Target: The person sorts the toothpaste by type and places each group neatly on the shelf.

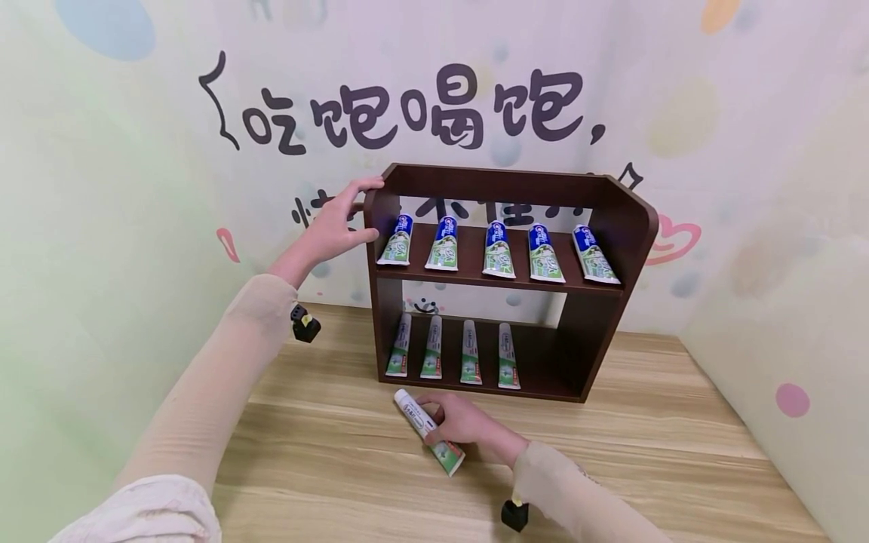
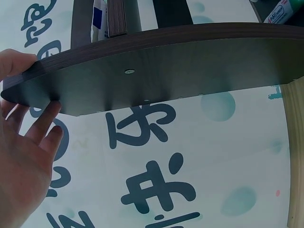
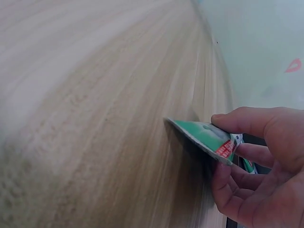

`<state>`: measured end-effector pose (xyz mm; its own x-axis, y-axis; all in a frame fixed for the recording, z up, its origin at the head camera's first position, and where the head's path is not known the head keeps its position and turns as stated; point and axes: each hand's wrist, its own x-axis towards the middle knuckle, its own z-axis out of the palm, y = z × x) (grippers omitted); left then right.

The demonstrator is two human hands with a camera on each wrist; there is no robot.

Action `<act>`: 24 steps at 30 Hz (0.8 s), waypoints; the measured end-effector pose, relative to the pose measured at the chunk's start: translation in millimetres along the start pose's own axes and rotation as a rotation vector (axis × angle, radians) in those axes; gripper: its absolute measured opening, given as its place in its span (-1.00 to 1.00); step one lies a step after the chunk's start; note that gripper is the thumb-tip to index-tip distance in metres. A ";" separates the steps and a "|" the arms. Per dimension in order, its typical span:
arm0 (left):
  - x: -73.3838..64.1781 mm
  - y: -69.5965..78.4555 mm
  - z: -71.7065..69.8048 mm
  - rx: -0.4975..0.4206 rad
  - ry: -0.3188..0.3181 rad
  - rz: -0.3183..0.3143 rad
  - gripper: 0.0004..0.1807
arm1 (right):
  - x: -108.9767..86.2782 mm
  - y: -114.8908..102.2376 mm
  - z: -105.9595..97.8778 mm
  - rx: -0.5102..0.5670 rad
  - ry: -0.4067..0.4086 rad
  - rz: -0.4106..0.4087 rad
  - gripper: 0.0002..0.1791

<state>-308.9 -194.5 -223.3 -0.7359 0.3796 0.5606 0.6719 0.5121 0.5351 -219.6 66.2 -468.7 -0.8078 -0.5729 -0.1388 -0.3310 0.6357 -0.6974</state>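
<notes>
My left hand (image 1: 333, 230) grips the upper left side panel of a dark brown two-tier shelf (image 1: 489, 181). In the left wrist view, the thumb lies on one side of the panel (image 2: 156, 61) and the fingers on the other. My right hand (image 1: 462, 418) pinches a white and green toothpaste tube (image 1: 411, 415) by its edges, in front of the shelf and low over the table. The tube slants, cap toward the shelf. Seen from the right wrist, the tube's flat green end (image 3: 199, 135) juts out between thumb and fingers.
Several blue and green toothpaste tubes (image 1: 498, 253) stand spaced along the upper tier. White and green tubes (image 1: 470, 354) line the lower tier's left and middle. The wooden table (image 1: 326, 437) meets a printed wall backdrop (image 1: 448, 45) behind the shelf.
</notes>
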 end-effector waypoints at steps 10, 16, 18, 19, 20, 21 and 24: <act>-10.7 37.3 -4.7 -0.007 -0.019 -0.011 -0.28 | -0.6 -1.2 -2.8 0.014 -0.003 0.005 -0.30; -10.8 37.6 -4.1 -0.008 -0.015 -0.016 -0.29 | -2.0 -1.0 -5.4 0.065 -0.020 0.017 -0.30; -9.9 33.9 -3.2 -0.005 -0.018 -0.017 -0.28 | -2.3 -0.9 -6.0 0.069 -0.021 0.020 -0.29; -9.8 33.7 -3.1 -0.004 -0.018 -0.017 -0.28 | -2.4 -0.9 -6.4 0.069 -0.020 0.020 -0.29; -9.4 32.5 -2.8 -0.003 -0.018 -0.017 -0.28 | -2.2 -0.6 -6.9 0.069 -0.022 0.020 -0.29; -9.1 31.4 -2.7 -0.003 -0.018 -0.015 -0.27 | -1.8 -0.3 -7.5 0.084 -0.023 0.013 -0.29; -5.9 21.0 -1.2 -0.002 -0.008 -0.010 -0.25 | -0.7 0.2 -10.7 0.133 -0.019 -0.012 -0.30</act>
<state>-290.3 -187.0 -214.6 -0.7433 0.3807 0.5501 0.6646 0.5142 0.5421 -224.2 72.3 -461.3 -0.7944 -0.5904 -0.1428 -0.2715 0.5553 -0.7861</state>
